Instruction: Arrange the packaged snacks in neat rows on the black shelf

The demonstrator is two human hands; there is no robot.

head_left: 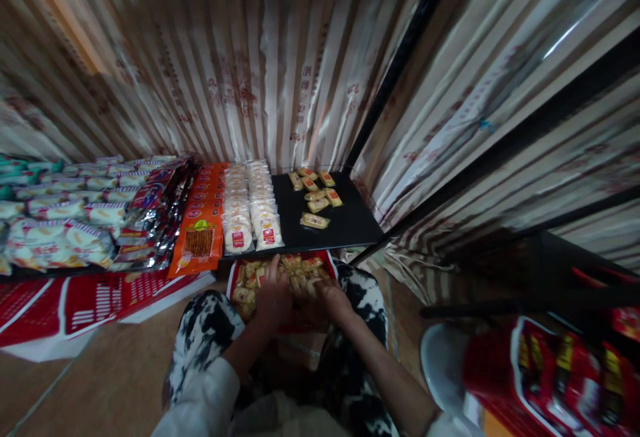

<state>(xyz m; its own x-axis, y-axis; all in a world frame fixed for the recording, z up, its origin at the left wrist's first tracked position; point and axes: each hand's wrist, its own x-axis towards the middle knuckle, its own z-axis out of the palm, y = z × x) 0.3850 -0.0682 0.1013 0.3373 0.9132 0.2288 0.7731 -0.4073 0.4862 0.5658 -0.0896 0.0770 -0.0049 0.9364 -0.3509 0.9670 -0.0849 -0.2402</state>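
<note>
A red box with a white rim (pixel 231 288) rests between my knees, below the front edge of a black shelf. Small yellow-wrapped snack packets (pixel 296 265) fill it. My left hand (pixel 273 295) reaches over its left half, fingers stretched across the packets. At the right side, my right hand (pixel 334 298) is in among the packets; its fingertips blend with the wrappers in dim light, so its grip is unclear. Several matching snack packets (pixel 315 221) lie loosely on the shelf above.
The black shelf (pixel 353 223) also carries two rows of white round crackers (pixel 239 233), an orange snack bag (pixel 196 237), dark foil packs (pixel 163 217) and white-wrapped packs (pixel 60 240). Black metal posts (pixel 415 43) slant on the right. A red box of snacks (pixel 565 377) stands at lower right.
</note>
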